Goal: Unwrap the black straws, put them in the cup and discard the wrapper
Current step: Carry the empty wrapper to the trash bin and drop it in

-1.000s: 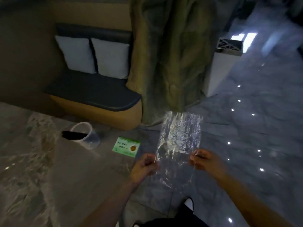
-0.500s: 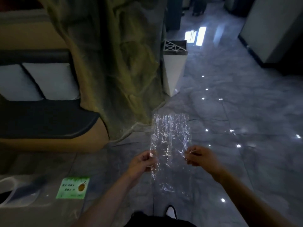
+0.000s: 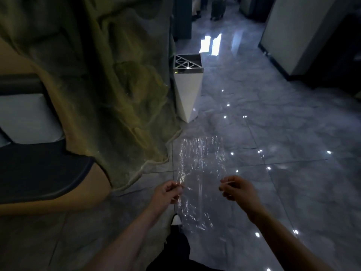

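wrapper (image 3: 201,169): clear crinkled plastic sheet, held up flat between both hands over the grey floor (image 3: 283,133); top edge free, lower part hanging below the hands
left hand (image 3: 167,194): fingers curled in, thumb and fingertips pinched on the wrapper's left edge
right hand (image 3: 239,190): fingers curled in, pinched on the wrapper's right edge
bin (image 3: 187,89): white, tapered, lattice top, standing on the floor beyond the wrapper, well apart from it
rock wall (image 3: 109,75): greenish, just left of the bin
bench (image 3: 39,169): dark seat with a pale cushion (image 3: 27,118), far left
shoe (image 3: 176,220): white toe on the floor below the left hand
cup, straws: out of view
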A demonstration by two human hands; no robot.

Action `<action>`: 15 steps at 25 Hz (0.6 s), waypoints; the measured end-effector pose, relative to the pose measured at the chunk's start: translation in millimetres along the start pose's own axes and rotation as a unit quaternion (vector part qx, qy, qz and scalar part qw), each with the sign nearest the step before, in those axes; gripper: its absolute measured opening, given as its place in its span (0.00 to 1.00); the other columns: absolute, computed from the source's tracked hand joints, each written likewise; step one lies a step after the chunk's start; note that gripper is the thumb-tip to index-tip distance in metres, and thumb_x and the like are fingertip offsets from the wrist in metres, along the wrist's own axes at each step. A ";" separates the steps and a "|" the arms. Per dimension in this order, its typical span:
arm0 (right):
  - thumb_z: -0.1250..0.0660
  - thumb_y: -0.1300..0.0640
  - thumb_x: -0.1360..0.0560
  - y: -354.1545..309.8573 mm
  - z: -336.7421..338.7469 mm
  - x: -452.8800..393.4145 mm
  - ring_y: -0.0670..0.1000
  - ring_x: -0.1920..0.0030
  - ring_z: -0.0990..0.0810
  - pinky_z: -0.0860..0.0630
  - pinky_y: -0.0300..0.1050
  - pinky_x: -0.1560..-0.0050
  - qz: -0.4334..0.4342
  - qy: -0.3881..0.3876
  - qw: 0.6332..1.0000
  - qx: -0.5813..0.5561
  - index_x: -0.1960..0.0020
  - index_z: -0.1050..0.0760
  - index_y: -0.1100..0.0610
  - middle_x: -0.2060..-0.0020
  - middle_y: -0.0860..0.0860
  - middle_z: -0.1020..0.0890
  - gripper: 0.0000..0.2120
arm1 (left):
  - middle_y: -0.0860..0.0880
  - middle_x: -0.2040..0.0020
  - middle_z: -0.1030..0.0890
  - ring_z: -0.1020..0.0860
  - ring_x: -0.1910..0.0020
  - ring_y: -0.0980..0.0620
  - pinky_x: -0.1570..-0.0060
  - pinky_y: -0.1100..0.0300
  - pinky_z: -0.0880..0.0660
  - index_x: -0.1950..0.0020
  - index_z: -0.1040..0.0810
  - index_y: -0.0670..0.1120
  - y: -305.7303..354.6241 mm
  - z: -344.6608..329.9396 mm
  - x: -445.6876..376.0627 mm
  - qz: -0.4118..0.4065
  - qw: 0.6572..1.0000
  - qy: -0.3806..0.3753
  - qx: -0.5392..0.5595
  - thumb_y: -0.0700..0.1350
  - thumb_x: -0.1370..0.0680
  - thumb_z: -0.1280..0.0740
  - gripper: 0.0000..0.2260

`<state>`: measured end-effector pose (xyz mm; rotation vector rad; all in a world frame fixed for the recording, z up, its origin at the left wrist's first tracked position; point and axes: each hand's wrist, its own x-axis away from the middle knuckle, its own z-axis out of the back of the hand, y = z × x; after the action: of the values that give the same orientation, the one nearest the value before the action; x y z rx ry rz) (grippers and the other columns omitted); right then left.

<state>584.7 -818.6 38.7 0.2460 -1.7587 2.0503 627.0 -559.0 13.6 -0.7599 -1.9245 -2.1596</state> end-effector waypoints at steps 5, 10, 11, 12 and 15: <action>0.30 0.63 0.27 -40.9 -3.8 -72.6 0.49 0.66 0.18 0.22 0.41 0.63 0.001 0.023 1.000 -0.001 0.52 0.19 0.58 0.62 0.54 0.14 0.04 | 0.50 0.65 0.20 0.25 0.69 0.57 0.68 0.67 0.26 0.55 0.19 0.46 46.2 17.6 -78.4 -0.022 0.999 0.000 -0.028 0.36 0.23 0.32 0.06; 0.30 0.62 0.26 -80.1 -15.2 -138.8 0.47 0.66 0.17 0.21 0.40 0.63 -0.001 0.053 0.999 -0.011 0.52 0.19 0.56 0.62 0.52 0.13 0.04 | 0.49 0.63 0.19 0.24 0.69 0.56 0.71 0.70 0.28 0.55 0.20 0.46 92.6 36.3 -154.3 -0.031 0.999 0.000 -0.038 0.35 0.23 0.32 0.07; 0.30 0.62 0.26 -85.8 -15.2 -150.2 0.46 0.67 0.17 0.21 0.40 0.63 -0.004 0.061 0.998 -0.018 0.53 0.19 0.56 0.63 0.52 0.13 0.04 | 0.48 0.62 0.20 0.24 0.69 0.57 0.71 0.69 0.28 0.54 0.20 0.45 101.6 38.6 -167.8 -0.035 0.998 0.000 -0.044 0.35 0.23 0.32 0.05; 0.30 0.62 0.27 -89.7 -13.6 -160.3 0.46 0.67 0.17 0.21 0.41 0.63 -0.007 0.069 0.997 -0.027 0.53 0.19 0.56 0.63 0.52 0.13 0.04 | 0.47 0.62 0.20 0.24 0.70 0.57 0.71 0.69 0.27 0.53 0.21 0.43 110.0 39.4 -179.4 -0.040 0.998 -0.003 -0.052 0.35 0.24 0.31 0.04; 0.31 0.62 0.26 -98.0 -4.5 -192.0 0.48 0.65 0.17 0.21 0.43 0.61 -0.009 0.082 0.996 -0.043 0.52 0.19 0.56 0.61 0.53 0.13 0.04 | 0.48 0.64 0.21 0.24 0.71 0.57 0.69 0.66 0.26 0.52 0.22 0.42 129.7 35.6 -216.7 -0.055 0.996 -0.017 -0.066 0.35 0.25 0.30 0.04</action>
<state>798.8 -842.6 49.0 0.0665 -1.7323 1.9182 879.2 -593.2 30.2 -0.7317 -1.8965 -2.3742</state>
